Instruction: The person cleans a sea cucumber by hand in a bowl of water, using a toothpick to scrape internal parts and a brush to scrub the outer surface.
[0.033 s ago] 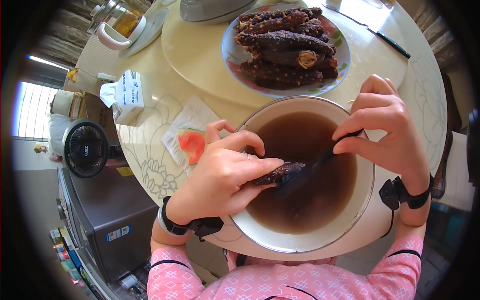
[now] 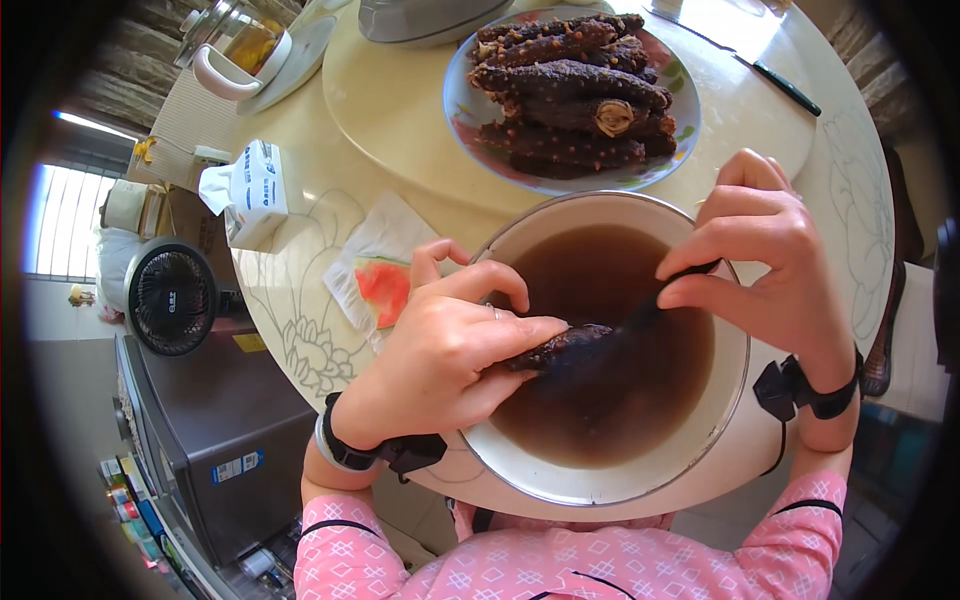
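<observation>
In front of me a white enamel basin [image 2: 735, 400] holds brown, cloudy water [image 2: 640, 420]. Over it, my left hand [image 2: 440, 350] is closed round a dark, wet sea cucumber [image 2: 575, 350], whose far end juts out past the thumb. My right hand [image 2: 755, 250] pinches a thin black tool [image 2: 650, 312] between thumb and fingertips. It slants down leftward to the sea cucumber; its lower end is blurred, so its kind does not show. Beyond the basin, a flowered plate [image 2: 470, 150] carries a heap of several dark, bumpy sea cucumbers [image 2: 570, 85].
Left of the basin lies a watermelon piece [image 2: 383, 288] on a white tissue [image 2: 350, 250]. A tissue pack [image 2: 256, 195], a glass teapot [image 2: 245, 60] and a small black fan [image 2: 172, 298] stand farther left. At far right lies a dark-handled knife [image 2: 780, 85].
My right hand and the black tool have shifted slightly left, toward the sea cucumber. The left hand keeps its place and its hold.
</observation>
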Demonstrator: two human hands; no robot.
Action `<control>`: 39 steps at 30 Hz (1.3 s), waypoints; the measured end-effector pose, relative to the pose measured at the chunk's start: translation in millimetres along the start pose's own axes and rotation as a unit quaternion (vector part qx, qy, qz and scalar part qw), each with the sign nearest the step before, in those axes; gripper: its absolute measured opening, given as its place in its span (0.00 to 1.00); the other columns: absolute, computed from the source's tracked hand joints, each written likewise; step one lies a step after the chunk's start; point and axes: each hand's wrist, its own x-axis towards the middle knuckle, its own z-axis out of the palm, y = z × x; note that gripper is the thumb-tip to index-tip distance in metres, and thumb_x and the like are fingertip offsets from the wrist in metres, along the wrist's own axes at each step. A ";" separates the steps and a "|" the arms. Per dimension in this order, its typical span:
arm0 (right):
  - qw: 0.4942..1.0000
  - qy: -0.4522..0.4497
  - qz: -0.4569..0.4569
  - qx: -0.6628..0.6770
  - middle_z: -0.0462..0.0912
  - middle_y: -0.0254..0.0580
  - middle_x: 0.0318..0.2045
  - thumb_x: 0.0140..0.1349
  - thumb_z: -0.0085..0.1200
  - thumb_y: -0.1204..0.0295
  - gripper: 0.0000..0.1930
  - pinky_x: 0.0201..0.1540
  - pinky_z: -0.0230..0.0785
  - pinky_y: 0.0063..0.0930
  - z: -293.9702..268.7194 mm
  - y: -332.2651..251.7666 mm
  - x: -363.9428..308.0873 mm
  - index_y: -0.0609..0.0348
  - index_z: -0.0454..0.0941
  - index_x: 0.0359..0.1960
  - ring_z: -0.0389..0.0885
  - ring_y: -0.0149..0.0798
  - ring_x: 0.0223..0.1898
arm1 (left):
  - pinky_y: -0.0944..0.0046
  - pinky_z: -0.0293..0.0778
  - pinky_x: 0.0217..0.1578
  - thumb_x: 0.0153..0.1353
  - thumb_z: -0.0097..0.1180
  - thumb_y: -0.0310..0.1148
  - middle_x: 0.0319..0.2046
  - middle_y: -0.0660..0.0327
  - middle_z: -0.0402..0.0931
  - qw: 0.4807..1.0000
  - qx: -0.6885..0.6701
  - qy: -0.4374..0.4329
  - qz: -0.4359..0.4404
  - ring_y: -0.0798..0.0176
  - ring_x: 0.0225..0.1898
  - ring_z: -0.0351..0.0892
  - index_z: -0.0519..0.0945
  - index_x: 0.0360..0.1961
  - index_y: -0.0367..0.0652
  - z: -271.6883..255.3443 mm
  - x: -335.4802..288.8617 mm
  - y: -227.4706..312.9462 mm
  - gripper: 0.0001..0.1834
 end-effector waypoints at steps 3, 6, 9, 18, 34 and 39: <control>0.999 0.037 0.000 0.020 0.77 0.26 0.22 0.41 0.78 0.68 0.11 0.44 0.62 0.33 13.0 -3.0 2.1 0.49 0.89 0.28 0.71 0.36 0.34 | 0.50 0.59 0.51 0.46 0.73 0.31 0.24 0.69 0.84 1.000 0.001 -0.001 0.005 0.62 0.40 0.79 0.90 0.42 0.48 0.1 -1.8 -2.4 0.18; 1.000 0.013 0.002 0.008 0.76 0.26 0.21 0.41 0.77 0.67 0.11 0.45 0.61 0.33 3.9 2.6 1.0 0.50 0.89 0.27 0.71 0.36 0.33 | 0.50 0.59 0.51 0.46 0.75 0.32 0.23 0.69 0.84 1.000 0.007 -0.003 0.003 0.62 0.40 0.79 0.90 0.42 0.47 -0.3 -2.5 -2.7 0.18; 1.000 -0.014 -0.002 -0.027 0.76 0.26 0.21 0.40 0.77 0.67 0.11 0.44 0.60 0.34 -14.3 5.4 -4.8 0.50 0.89 0.27 0.71 0.36 0.33 | 0.50 0.59 0.51 0.47 0.75 0.31 0.23 0.69 0.84 1.000 -0.001 0.017 0.003 0.61 0.41 0.80 0.90 0.42 0.47 3.5 -3.2 -2.7 0.18; 0.989 -0.048 0.027 -0.134 0.76 0.28 0.22 0.39 0.76 0.66 0.13 0.47 0.59 0.37 -31.2 -0.9 -13.7 0.50 0.87 0.27 0.72 0.39 0.36 | 0.54 0.61 0.53 0.52 0.73 0.29 0.37 0.59 0.80 0.997 -0.031 0.024 -0.060 0.57 0.43 0.75 0.88 0.47 0.44 -1.1 -1.7 4.5 0.19; 0.989 -0.017 0.011 -0.144 0.75 0.28 0.23 0.46 0.73 0.66 0.15 0.45 0.57 0.35 -43.1 -5.5 -16.1 0.48 0.90 0.38 0.71 0.37 0.32 | 0.57 0.61 0.48 0.45 0.81 0.36 0.32 0.63 0.78 0.998 -0.025 0.052 -0.019 0.61 0.36 0.72 0.89 0.33 0.46 1.0 -0.8 -0.7 0.15; 0.999 0.028 0.022 -0.038 0.76 0.25 0.24 0.46 0.74 0.65 0.14 0.46 0.57 0.33 -27.4 -1.2 -6.3 0.49 0.90 0.37 0.71 0.34 0.33 | 0.57 0.61 0.46 0.43 0.81 0.34 0.31 0.63 0.78 0.998 -0.020 0.047 -0.023 0.61 0.35 0.72 0.90 0.32 0.47 1.1 -1.7 -1.7 0.14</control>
